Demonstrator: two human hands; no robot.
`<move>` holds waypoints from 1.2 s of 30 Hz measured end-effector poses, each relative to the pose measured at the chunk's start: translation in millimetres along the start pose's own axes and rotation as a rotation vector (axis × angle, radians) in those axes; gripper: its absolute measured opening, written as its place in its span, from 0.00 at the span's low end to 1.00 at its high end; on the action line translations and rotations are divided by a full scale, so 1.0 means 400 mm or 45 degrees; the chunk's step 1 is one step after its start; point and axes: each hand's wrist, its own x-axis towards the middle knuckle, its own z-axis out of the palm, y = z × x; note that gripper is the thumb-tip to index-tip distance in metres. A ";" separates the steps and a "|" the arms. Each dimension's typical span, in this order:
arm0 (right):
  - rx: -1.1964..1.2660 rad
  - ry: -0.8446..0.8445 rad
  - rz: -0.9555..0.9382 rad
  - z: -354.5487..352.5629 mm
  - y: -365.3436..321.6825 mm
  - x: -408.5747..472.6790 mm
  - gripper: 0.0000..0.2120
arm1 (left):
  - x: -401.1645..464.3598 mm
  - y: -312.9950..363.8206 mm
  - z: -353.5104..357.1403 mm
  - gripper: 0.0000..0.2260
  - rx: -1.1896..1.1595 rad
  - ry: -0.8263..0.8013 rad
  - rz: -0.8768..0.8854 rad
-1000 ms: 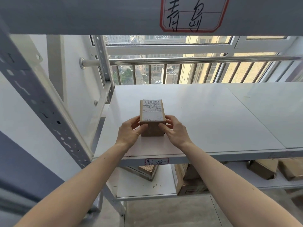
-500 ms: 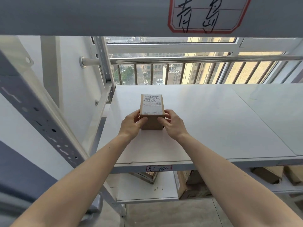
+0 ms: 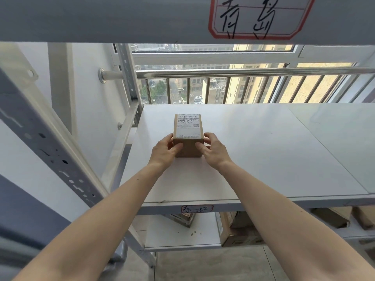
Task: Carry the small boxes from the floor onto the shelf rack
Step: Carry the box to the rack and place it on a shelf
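Both hands, the left hand [image 3: 165, 150] and right hand [image 3: 214, 150], hold the small cardboard box [image 3: 188, 135] near the shelf's [image 3: 253, 151] left edge. Set it flat, then let go gently.

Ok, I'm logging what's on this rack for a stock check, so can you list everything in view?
small box: one, brown cardboard with a white shipping label on top, on the middle shelf near its left end, held between both hands
middle shelf: one, white, bare apart from the small box
red-bordered labels: two, white with handwriting, one on the upper beam, one on the middle shelf's front edge
cardboard boxes on the lower shelf: at least four, brown, partly hidden under the middle shelf
rack upright: one, grey perforated metal, at left
window railing: one, metal bars, behind the rack
left hand: on the box's left side
right hand: on the box's right side
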 end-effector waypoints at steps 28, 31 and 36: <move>0.108 0.213 -0.183 0.158 -0.097 -0.172 0.10 | -0.205 -0.024 -0.083 0.17 -0.174 0.459 -0.152; 0.090 0.094 -0.242 0.174 -0.112 -0.191 0.09 | -0.248 -0.029 -0.095 0.14 -0.192 0.584 -0.169; 0.073 -0.130 -0.331 0.201 -0.114 -0.244 0.07 | -0.344 -0.043 -0.087 0.07 -0.264 0.800 -0.221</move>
